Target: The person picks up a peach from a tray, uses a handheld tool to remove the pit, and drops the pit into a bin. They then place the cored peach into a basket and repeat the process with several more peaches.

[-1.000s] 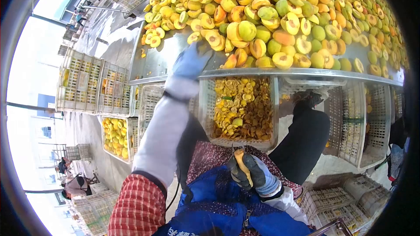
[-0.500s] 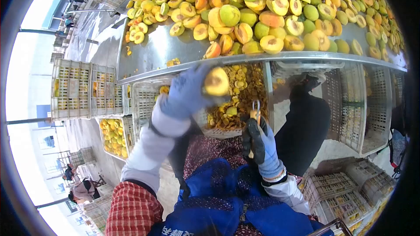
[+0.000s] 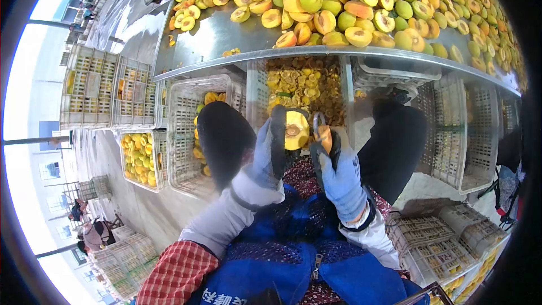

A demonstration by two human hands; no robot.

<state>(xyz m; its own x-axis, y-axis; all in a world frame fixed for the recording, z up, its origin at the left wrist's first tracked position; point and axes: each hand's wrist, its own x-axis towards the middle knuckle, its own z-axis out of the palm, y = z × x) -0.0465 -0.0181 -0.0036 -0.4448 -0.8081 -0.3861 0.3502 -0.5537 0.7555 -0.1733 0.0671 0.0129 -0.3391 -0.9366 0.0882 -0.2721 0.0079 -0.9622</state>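
Note:
My left hand (image 3: 264, 149), in a blue-grey glove, is closed on a halved yellow peach (image 3: 296, 131) with its cut face and brown centre showing. Close beside the fruit, my right hand (image 3: 343, 178) grips a pitting tool (image 3: 324, 135) with a wooden handle and a bent metal loop at its tip. That loop points up, right at the peach's right edge. Both hands are above my lap, just before a crate of peelings and scraps (image 3: 342, 87). Dark fingertips of the right glove wrap the handle and hide its lower part.
A metal table (image 3: 212, 36) ahead bears a large heap of halved peaches (image 3: 339, 3). Under its edge stands a crate (image 3: 180, 130) with peaches in it. Stacked crates (image 3: 90, 87) are at left, more crates (image 3: 435, 243) at lower right. My knees flank the scrap crate.
My left hand has come down and right from near the table edge, bringing the peach half beside the tool. My right hand has risen slightly with the tool. The view has shifted a little.

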